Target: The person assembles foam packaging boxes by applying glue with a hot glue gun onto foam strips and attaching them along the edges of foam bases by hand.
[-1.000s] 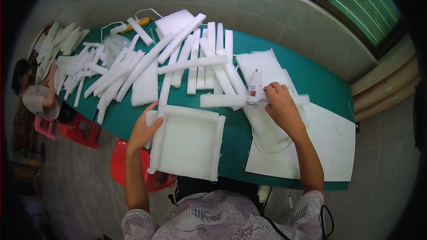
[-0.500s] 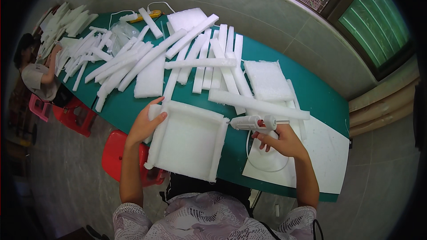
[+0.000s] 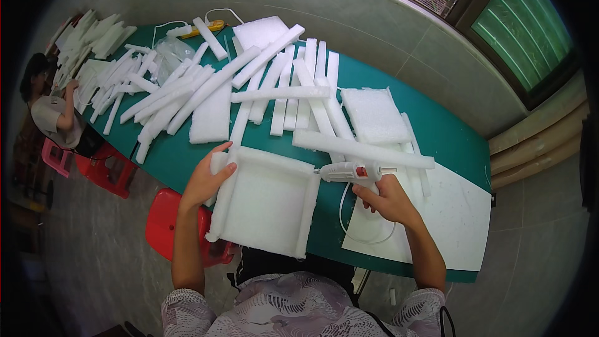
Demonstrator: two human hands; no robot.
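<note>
A square white foam tray point(image 3: 268, 203) with raised strips along three sides lies at the table's near edge, its near side without a strip. My left hand point(image 3: 212, 178) grips its left side, thumb on top of the edge strip. In my right hand point(image 3: 388, 198) is a white glue gun point(image 3: 350, 173), held by the handle with the fingers wrapped round it. The nozzle points left and is close to the tray's far right corner; whether it touches cannot be made out. A white cord loops down from the gun.
Loose foam strips point(image 3: 281, 92) are heaped across the green table point(image 3: 437, 131). A foam block point(image 3: 374, 115) and a white board point(image 3: 458, 218) lie to the right. A red stool point(image 3: 163, 224) stands at the near left. Farther left, another person point(image 3: 56, 115) sits handling foam pieces.
My right hand has shifted slightly left and the glue gun has turned a little, its nozzle now nearer the tray's corner. My left hand keeps its grip on the tray.
</note>
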